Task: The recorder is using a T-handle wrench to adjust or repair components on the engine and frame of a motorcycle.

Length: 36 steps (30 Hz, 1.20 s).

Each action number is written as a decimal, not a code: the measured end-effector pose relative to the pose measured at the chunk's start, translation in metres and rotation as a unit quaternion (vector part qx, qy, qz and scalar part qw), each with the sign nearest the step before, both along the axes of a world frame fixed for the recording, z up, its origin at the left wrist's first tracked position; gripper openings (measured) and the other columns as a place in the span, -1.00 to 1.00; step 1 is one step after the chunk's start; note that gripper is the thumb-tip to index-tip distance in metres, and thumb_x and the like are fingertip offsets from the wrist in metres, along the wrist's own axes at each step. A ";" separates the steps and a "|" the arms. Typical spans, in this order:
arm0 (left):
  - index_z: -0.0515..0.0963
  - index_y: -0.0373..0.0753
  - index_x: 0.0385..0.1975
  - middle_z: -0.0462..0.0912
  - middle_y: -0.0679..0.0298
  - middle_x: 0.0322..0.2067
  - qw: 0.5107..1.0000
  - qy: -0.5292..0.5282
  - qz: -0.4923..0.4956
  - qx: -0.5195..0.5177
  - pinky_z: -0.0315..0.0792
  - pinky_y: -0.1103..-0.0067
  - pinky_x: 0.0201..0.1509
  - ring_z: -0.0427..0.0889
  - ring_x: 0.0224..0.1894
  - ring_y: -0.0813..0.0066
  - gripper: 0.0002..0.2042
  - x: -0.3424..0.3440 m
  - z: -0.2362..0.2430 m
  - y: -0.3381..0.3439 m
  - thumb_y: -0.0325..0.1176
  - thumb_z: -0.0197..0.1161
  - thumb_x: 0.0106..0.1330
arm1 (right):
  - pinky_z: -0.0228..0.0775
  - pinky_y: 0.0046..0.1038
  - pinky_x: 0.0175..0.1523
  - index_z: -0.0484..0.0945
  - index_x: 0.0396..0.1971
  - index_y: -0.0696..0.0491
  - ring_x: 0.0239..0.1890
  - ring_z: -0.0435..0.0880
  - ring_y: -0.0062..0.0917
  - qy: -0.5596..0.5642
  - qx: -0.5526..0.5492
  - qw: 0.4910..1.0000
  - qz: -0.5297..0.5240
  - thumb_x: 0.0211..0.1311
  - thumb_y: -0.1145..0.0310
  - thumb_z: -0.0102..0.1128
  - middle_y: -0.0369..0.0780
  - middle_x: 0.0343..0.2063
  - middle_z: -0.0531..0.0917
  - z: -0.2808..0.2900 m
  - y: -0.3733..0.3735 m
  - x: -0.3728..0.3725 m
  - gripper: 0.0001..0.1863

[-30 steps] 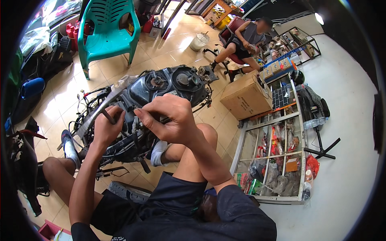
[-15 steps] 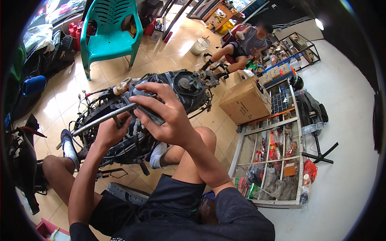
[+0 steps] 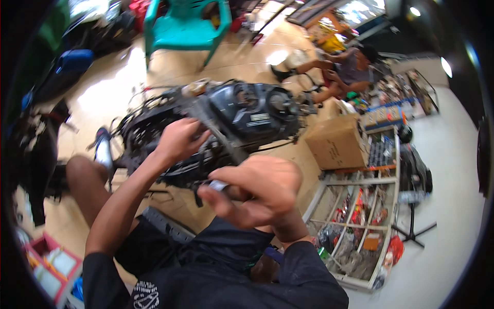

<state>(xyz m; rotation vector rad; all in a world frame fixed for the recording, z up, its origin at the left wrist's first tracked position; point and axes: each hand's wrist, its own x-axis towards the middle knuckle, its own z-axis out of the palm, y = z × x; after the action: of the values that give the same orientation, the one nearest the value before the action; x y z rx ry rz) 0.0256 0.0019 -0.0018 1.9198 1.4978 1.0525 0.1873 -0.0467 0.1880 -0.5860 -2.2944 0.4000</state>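
Near the middle, pinching a shiny bit (image 3: 218, 185) with the right hand (image 3: 260, 189), maybe so as not to drop it; curling the left hand (image 3: 180, 139), too blurry to say around what.

Blurred bare right hand (image 3: 265, 188)
I can't make out its small silvery piece (image 3: 218, 185) (the teal plastic chair (image 3: 185, 37) is cut off on top).

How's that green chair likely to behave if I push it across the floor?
The green chair will probably feel light for its size, since it looks like moulded plastic. It may slide rather easily, as the tiled floor beneath looks smooth and shiny. I'd expect little flexing, given its solid, one-piece look.
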 end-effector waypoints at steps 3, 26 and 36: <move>0.57 -0.27 -0.57 0.56 0.07 -0.56 0.992 -0.025 0.012 0.127 0.49 0.20 -0.38 0.60 -0.46 -0.02 -0.68 0.010 -0.015 0.013 -0.14 0.28 0.30 | 0.39 -0.59 -0.54 0.69 -0.50 0.10 -0.63 0.62 -0.61 0.021 0.016 0.999 0.032 -0.07 0.60 0.26 -0.30 -0.64 0.66 -0.013 0.021 0.003 -0.89; 0.57 -0.29 -0.62 0.46 0.11 -0.75 0.998 0.013 0.012 0.056 0.39 0.28 -0.51 0.51 -0.67 0.12 -0.55 -0.007 -0.007 0.019 -0.05 0.21 0.41 | 0.51 -0.56 -0.38 0.66 -0.38 0.36 -0.55 0.63 -0.53 0.163 -0.043 0.983 -0.078 0.31 0.53 0.24 -0.06 -0.52 0.69 -0.036 0.047 0.023 -0.83; 0.64 -0.28 -0.40 0.63 -0.01 -0.59 0.996 0.042 -0.054 0.057 0.58 0.21 -0.35 0.66 -0.49 -0.05 -0.61 0.004 0.003 0.020 -0.03 0.15 0.41 | 0.42 -0.36 0.07 0.66 -0.15 0.10 -0.04 0.63 -0.31 -0.144 0.060 0.987 -0.040 0.14 0.39 0.43 -0.15 -0.18 0.65 -0.039 0.068 0.015 -0.73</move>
<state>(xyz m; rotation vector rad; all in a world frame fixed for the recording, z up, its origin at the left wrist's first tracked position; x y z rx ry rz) 0.0291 0.0215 0.0009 2.1220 1.3880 1.0420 0.2027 0.0210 0.1493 -0.7096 -2.5384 0.1423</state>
